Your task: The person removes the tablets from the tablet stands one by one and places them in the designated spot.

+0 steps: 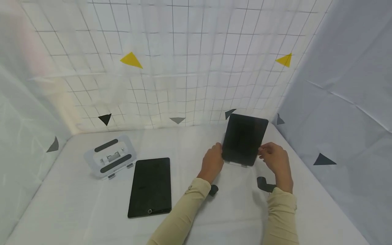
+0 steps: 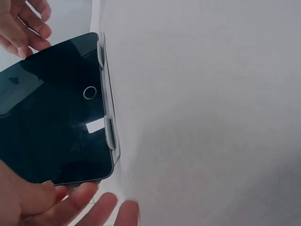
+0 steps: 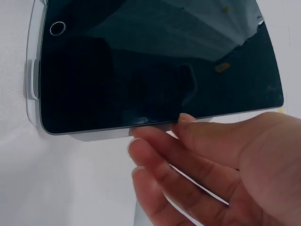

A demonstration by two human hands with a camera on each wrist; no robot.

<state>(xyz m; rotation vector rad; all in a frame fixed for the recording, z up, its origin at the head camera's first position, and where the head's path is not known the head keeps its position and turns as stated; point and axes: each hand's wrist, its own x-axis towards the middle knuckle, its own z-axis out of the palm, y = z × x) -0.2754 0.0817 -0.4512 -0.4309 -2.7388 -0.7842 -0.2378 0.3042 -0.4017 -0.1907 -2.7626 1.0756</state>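
A black tablet (image 1: 245, 139) leans upright on a stand at the back right, its lower edge resting behind the stand's two small grey lips (image 2: 109, 132). My left hand (image 1: 212, 162) pinches the tablet's left edge, thumb at the front rim and the other fingers spread below. At the opposite edge, my right hand (image 1: 276, 160) pinches the rim between thumb and forefinger, as the right wrist view shows; its other fingers (image 3: 153, 188) are loosely bent. The tablet hides most of the stand behind it. A round home button (image 3: 58, 28) shows near the tablet's lower edge.
A second black tablet (image 1: 150, 187) lies flat left of my left forearm. Behind it is a pale grey tablet stand (image 1: 114, 157) with dark rubber strips, lying folded. White cloth covers the table (image 1: 183, 146), and a gridded sheet (image 1: 183, 68) hangs at the back.
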